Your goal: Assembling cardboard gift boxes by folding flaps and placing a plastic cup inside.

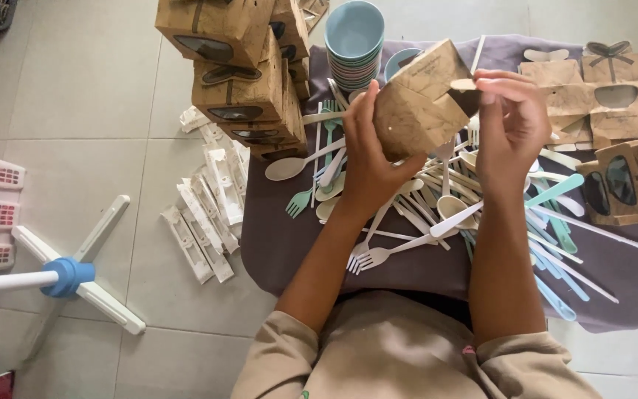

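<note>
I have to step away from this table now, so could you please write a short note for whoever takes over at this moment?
Left hand grips the brown cardboard box from the side. Right hand pinches the flap at the box's top; it is not closed.
Loose plastic cutlery lies on the grey cloth under the hands; stacked cups stand behind.
Done: a stack of windowed boxes at left.
Left: flat box blanks at right are not yet folded, and the cutlery is unpacked.
</note>
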